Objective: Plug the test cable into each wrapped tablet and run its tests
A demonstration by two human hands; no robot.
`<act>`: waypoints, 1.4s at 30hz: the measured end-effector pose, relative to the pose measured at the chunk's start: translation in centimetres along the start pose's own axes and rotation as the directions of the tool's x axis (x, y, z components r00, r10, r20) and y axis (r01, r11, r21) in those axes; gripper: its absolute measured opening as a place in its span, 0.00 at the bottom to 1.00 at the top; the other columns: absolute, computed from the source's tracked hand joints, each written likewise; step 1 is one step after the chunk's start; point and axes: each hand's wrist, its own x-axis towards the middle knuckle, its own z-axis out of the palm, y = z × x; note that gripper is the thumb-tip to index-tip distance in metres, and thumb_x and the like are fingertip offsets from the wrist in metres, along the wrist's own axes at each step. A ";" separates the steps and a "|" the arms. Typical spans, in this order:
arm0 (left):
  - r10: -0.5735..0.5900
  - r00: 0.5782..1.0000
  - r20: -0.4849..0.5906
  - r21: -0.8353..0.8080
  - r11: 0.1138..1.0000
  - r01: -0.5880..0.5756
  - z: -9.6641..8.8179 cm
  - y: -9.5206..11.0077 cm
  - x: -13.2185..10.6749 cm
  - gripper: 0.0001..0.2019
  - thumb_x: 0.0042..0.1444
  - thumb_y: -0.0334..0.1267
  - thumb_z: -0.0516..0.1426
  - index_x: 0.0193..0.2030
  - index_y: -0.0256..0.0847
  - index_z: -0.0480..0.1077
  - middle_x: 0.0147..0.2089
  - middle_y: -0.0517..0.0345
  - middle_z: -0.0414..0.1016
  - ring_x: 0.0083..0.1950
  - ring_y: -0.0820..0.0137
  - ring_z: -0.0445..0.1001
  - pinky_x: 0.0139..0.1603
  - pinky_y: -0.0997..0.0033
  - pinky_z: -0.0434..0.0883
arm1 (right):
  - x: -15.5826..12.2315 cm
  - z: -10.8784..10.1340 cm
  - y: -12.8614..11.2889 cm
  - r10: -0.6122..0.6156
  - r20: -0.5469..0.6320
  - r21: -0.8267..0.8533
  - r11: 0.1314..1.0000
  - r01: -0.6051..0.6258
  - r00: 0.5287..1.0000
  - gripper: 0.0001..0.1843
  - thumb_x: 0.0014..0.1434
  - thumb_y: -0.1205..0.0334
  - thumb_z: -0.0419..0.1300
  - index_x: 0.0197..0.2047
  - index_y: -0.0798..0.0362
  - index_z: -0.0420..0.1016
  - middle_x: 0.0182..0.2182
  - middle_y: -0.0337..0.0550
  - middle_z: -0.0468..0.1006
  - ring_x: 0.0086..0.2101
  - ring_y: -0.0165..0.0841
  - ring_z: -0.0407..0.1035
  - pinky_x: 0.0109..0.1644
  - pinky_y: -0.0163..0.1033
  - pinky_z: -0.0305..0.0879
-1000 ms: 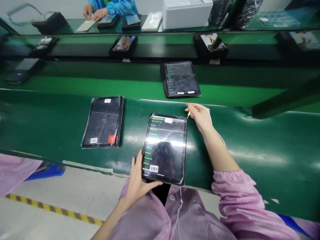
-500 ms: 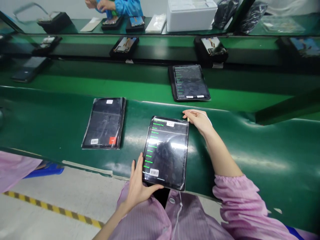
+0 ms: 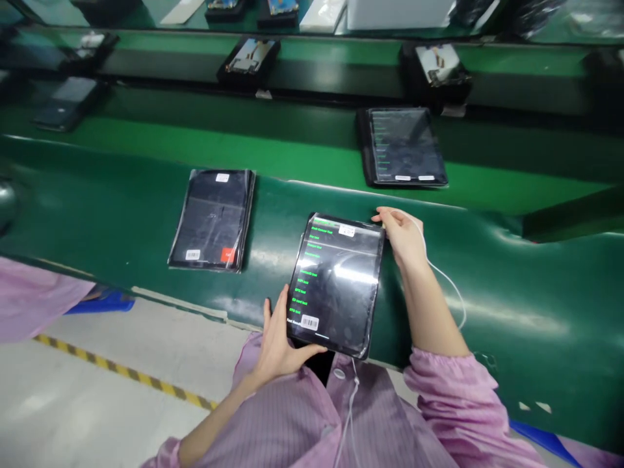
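A tablet point(image 3: 341, 279) with a list of green test lines on its dark screen lies at the near edge of the green bench. Its film-covered front bears two white labels. My left hand point(image 3: 283, 341) grips the lower left corner, thumb along the bottom edge and fingers against the side. At the upper right corner my right hand point(image 3: 400, 235) pinches the end of a white cable point(image 3: 446, 273), which loops over the wrist onto the bench. The plug is mostly hidden by the fingers, so I cannot tell whether it is inserted.
To the left lies a film-wrapped tablet point(image 3: 214, 218) with a red square on its screen. Beyond the bench edge, a lower green belt carries another tablet point(image 3: 407, 146) on a black holder. Opened devices point(image 3: 251, 57) stand farther back. A white cord point(image 3: 351, 396) hangs before my smock.
The view has tilted down and shifted, so the far bench worker is out of frame. More of the white cable now shows beside my right forearm. Both hands stay at the tablet.
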 end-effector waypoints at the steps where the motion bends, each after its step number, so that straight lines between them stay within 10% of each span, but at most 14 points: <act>1: 0.013 0.999 0.035 -0.002 1.000 -0.013 -0.6 0.0 0.3 0.66 0.40 0.52 0.73 0.76 0.46 0.34 0.73 0.34 0.57 0.73 0.38 0.58 0.71 0.29 0.49 | -0.4 -0.2 0.3 0.007 -0.002 0.018 1.000 -0.007 1.000 0.22 0.47 0.43 0.65 0.36 0.53 0.78 0.33 0.47 0.81 0.32 0.36 0.72 0.33 0.39 0.66; 7: 0.087 0.989 0.117 -0.172 0.983 -0.066 -3.7 0.2 4.9 0.49 0.53 0.55 0.66 0.75 0.45 0.46 0.71 0.39 0.63 0.70 0.47 0.63 0.69 0.40 0.57 | -5.2 -1.2 1.9 0.061 -0.127 0.144 0.989 -0.043 0.990 0.30 0.50 0.43 0.67 0.52 0.51 0.74 0.44 0.46 0.81 0.38 0.35 0.74 0.40 0.41 0.70; 15: 0.002 1.000 -0.015 -0.275 0.962 -0.006 -2.8 1.8 12.2 0.21 0.62 0.40 0.59 0.61 0.49 0.71 0.63 0.54 0.75 0.61 0.57 0.73 0.64 0.49 0.59 | -7.7 -0.7 1.1 0.002 -0.152 0.226 0.974 0.033 0.988 0.27 0.55 0.43 0.65 0.53 0.48 0.74 0.48 0.45 0.79 0.47 0.36 0.74 0.51 0.43 0.69; 42: 0.073 0.983 0.170 -0.376 0.926 -0.004 -4.7 -0.1 7.8 0.26 0.64 0.46 0.56 0.68 0.48 0.65 0.70 0.55 0.66 0.74 0.57 0.59 0.77 0.45 0.45 | -14.3 -3.0 0.7 0.127 -0.063 0.144 0.983 -0.116 0.990 0.26 0.53 0.45 0.70 0.53 0.45 0.76 0.57 0.47 0.76 0.57 0.42 0.71 0.64 0.54 0.65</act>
